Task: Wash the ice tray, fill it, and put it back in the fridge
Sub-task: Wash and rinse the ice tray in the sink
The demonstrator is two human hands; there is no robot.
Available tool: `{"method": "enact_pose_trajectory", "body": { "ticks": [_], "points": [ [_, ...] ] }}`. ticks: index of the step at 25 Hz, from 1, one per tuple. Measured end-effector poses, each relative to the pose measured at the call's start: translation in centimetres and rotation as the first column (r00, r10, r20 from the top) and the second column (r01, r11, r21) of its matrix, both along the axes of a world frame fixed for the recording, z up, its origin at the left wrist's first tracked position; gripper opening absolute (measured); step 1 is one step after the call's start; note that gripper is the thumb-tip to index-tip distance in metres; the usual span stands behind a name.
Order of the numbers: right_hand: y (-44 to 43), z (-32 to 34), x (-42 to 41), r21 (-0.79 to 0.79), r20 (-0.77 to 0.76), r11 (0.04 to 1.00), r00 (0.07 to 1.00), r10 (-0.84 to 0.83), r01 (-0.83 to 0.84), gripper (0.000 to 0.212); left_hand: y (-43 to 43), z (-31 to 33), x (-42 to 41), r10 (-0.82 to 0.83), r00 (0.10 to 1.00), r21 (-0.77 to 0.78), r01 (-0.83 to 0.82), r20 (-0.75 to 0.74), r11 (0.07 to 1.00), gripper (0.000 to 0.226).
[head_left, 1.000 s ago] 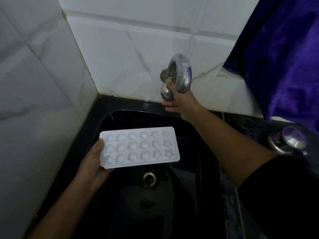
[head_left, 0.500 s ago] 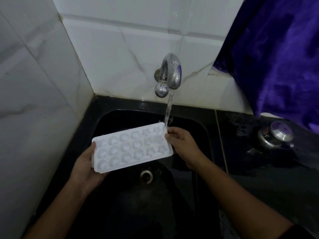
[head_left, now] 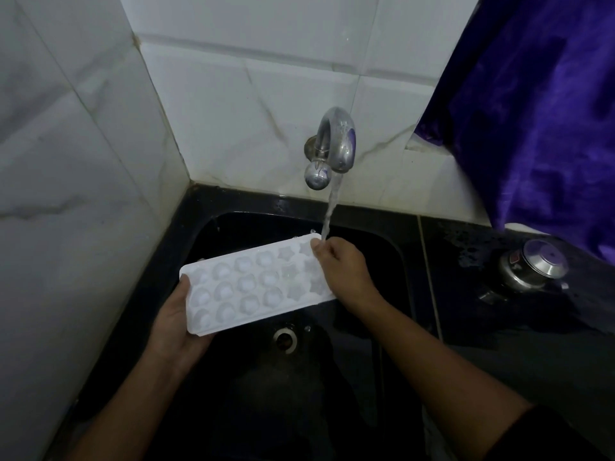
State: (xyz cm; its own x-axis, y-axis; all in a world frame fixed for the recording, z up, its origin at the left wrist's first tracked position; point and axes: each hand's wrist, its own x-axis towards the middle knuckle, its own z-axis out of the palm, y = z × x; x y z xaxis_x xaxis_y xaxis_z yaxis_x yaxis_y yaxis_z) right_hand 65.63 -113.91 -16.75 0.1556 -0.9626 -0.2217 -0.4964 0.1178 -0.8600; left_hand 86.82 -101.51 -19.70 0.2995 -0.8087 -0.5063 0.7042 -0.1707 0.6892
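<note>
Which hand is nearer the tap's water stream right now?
Right. The right hand grips the end of the ice tray where the water stream lands; the left hand holds the opposite end, away from it.

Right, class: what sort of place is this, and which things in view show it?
Probably a home kitchen: a tap runs into a black sink, an ice tray is held over it, and a steel pot sits on the counter beside it.

White ice tray (head_left: 256, 287) — black sink (head_left: 396, 261), purple cloth (head_left: 539, 121), grey-veined white tiles (head_left: 233, 94)
</note>
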Motion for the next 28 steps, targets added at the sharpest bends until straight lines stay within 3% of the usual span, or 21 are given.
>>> {"method": "enact_pose_trajectory", "body": {
  "ticks": [4, 7, 11, 14, 17, 19, 22, 24, 26, 28],
  "points": [
    [0.6, -0.1, -1.0, 0.159, 0.040, 0.973, 0.986, 0.161, -0.165, 0.011, 0.6, -0.1, 0.7, 0.031, 0.999, 0.009, -0.031, 0.031, 0.999, 0.064],
    [0.1, -0.4, -1.2, 0.018, -0.094, 0.996, 0.992, 0.083, -0.082, 0.032, 0.6, 0.2, -0.4, -0.024, 0.999, -0.007, 0.024, 0.047, 1.000, 0.061],
    [-2.1, 0.6, -1.0, 0.031, -0.165, 0.999, 0.985, 0.044, -0.039, 0.054, 0.1, -0.4, -1.5, -0.035, 0.999, -0.047, 0.035, -0.017, 0.998, 0.058],
    [-2.1, 0.5, -1.6, 0.089, -0.114, 0.990, 0.987, 0.116, -0.106, 0.040, -0.8, -0.4, -0.8, -0.100, 0.985, -0.085, 0.088, -0.142, 0.992, 0.056],
    [-1.0, -0.1, -2.8, 0.241, 0.009, 0.946, 0.975, 0.223, -0.218, 0.017, -1.6, -1.6, 0.2, -0.168, 0.952, -0.238, 0.107, -0.255, 0.965, 0.065],
    [-0.8, -0.7, -2.9, 0.117, -0.082, 0.978, 0.980, 0.184, -0.174, 0.015, -1.1, -2.0, -0.3, -0.150, 0.956, -0.275, 0.077, -0.253, 0.958, 0.080],
    [-1.6, -0.5, -2.0, -0.027, -0.183, 0.997, 0.981, 0.061, -0.067, 0.041, -1.1, -1.3, -1.6, -0.066, 0.971, -0.086, 0.048, -0.228, 0.995, 0.068],
    [-2.2, -0.4, -1.7, -0.019, -0.219, 0.999, 0.975, 0.033, -0.038, 0.054, -1.1, -0.5, -2.3, -0.030, 0.988, -0.084, 0.018, -0.152, 0.996, 0.064],
    [-2.1, -0.6, -1.8, -0.010, -0.207, 0.999, 0.978, 0.036, -0.039, 0.051, -1.4, -1.0, -2.0, 0.009, 0.995, -0.051, -0.015, -0.104, 0.999, 0.063],
    [-0.9, -0.6, -2.1, 0.021, -0.100, 0.997, 0.992, 0.080, -0.078, 0.033, -1.2, -1.5, -1.4, -0.026, 0.995, -0.072, 0.019, -0.096, 0.997, 0.056]
  ]
}}
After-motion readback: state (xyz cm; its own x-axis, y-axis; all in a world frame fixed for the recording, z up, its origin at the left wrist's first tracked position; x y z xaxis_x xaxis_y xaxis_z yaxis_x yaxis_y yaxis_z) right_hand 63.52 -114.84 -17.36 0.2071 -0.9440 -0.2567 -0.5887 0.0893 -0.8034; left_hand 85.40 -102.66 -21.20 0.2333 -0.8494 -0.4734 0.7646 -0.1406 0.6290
